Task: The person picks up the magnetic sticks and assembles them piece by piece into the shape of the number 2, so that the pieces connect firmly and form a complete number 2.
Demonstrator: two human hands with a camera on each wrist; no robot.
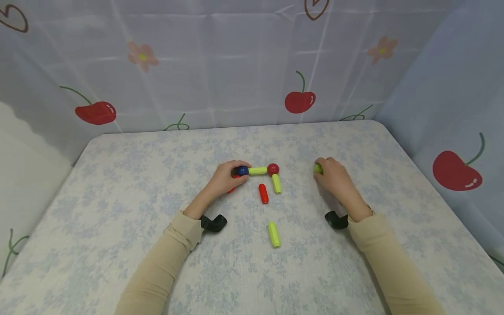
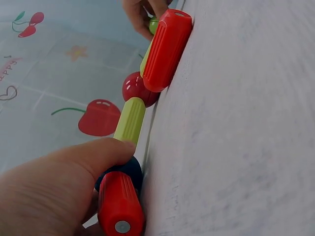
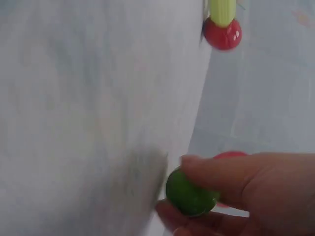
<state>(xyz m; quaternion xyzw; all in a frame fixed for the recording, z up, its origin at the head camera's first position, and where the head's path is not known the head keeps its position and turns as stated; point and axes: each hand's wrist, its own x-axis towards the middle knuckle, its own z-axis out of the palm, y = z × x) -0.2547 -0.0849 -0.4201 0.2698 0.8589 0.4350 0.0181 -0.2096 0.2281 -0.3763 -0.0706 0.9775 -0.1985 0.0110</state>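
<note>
My left hand (image 1: pixel 224 177) pinches a blue ball (image 1: pixel 243 170), thumb on the near side. From that ball a yellow-green rod (image 1: pixel 257 171) runs right to a red ball (image 1: pixel 273 169), and a second yellow-green rod (image 1: pixel 277 184) points from the red ball toward me. A red rod (image 2: pixel 120 206) also extends from the blue ball, partly behind the left hand in the head view. Off to the right, my right hand (image 1: pixel 334 177) holds a green ball (image 3: pixel 191 192) between thumb and fingers, low over the table.
A loose red rod (image 1: pixel 263 194) lies just below the joined pieces. Closer to me is a loose yellow-green rod (image 1: pixel 274 235). The table (image 1: pixel 157 153) has a pale floral cover, with a cherry-print curtain (image 1: pixel 236 65) behind it. Black wrist devices (image 1: pixel 214 223) are on both arms.
</note>
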